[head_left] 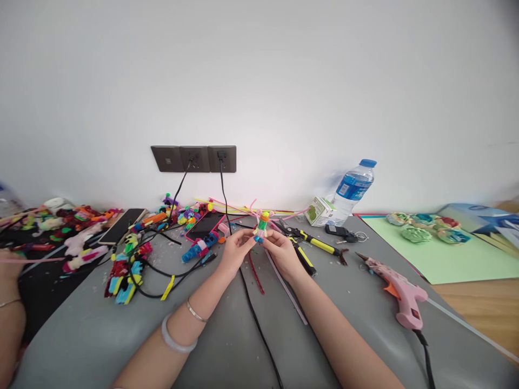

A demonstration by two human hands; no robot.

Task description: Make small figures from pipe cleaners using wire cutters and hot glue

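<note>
A small pipe-cleaner figure [263,222], with yellow, green, white and blue parts, is held up between my two hands over the grey table. My left hand [237,252] pinches it from the left and my right hand [283,254] from the right, fingertips nearly meeting at its blue lower end. Pink strands show just behind it. A red pipe cleaner [256,274] and a pale strip [288,292] lie below my hands. Yellow-and-black pliers [320,244] rest to the right of my right hand.
A pink glue gun [399,294] lies at right, near green paper [454,265] with several fabric-like rosettes. A water bottle [352,193] stands by the wall. Colourful pipe-cleaner pieces [125,270], phones and black cables [253,308] spread leftward. Another person's arm [10,313] is at far left.
</note>
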